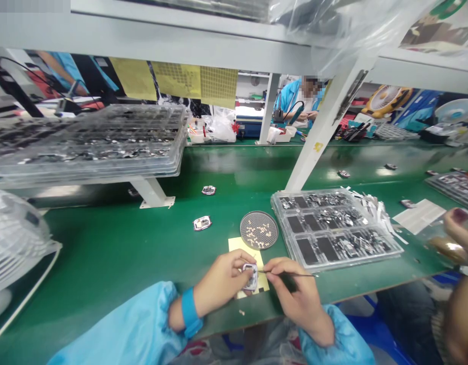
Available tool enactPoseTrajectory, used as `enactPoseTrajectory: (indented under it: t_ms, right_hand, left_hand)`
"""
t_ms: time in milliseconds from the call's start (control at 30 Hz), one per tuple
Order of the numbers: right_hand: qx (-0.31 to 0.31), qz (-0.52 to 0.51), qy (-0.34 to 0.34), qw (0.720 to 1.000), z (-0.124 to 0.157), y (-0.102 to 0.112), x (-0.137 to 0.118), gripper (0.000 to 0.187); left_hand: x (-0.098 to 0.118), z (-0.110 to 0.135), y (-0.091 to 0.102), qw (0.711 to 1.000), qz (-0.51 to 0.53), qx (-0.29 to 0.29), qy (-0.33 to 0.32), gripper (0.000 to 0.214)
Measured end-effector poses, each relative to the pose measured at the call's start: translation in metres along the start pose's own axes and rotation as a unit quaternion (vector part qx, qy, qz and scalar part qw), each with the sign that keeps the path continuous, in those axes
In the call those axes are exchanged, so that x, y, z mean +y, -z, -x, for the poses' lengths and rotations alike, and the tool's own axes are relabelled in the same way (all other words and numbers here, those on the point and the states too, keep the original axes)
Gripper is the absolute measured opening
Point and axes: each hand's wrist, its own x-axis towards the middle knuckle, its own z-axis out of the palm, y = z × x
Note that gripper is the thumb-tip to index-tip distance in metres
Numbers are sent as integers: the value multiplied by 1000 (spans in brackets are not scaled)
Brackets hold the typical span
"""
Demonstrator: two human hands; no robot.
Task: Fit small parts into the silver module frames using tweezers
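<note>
My left hand (224,274), with a blue band at the wrist, grips a small white-rimmed device housing (250,277) between thumb and fingers. In my right hand (297,289) is a thin dark tool, tweezers by its look (304,275), pinched with its tip at the housing's right side. Whether the tip holds a part is too small to tell. Under the hands lies a yellow sheet (237,245). Just beyond it sits a round grey perforated dish (259,230) with many small beige pieces. Two similar housings lie farther off, a nearer one (202,223) and a farther one (208,190).
A clear compartment tray (290,248) of small parts stands right of the dish, paper strips (374,208) beside it. Stacked trays (143,162) rest on a left shelf above a white fan (17,238). A slanted post (313,137) rises behind. A co-worker's hand (460,230) is far right.
</note>
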Motion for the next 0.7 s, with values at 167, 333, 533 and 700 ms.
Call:
enactPoseTrajectory:
  t_ms: [167,333,533,700]
  right_hand:
    - [-6,1,-1,1000,1,0,1,25]
    - [-21,6,-10,1000,1,-1,1,26]
    - [-5,4,-4,1000,2,0,-4,29]
    - [-9,-1,-20,1000,15,8,-10,31]
  left_hand:
    - [0,1,-1,1000,5,2,-7,28]
    - [3,2,-1,1000,10,2,-9,26]
    - [5,4,-2,1000,16,5,-4,29]
    - [4,5,0,999,45,1,-19,37]
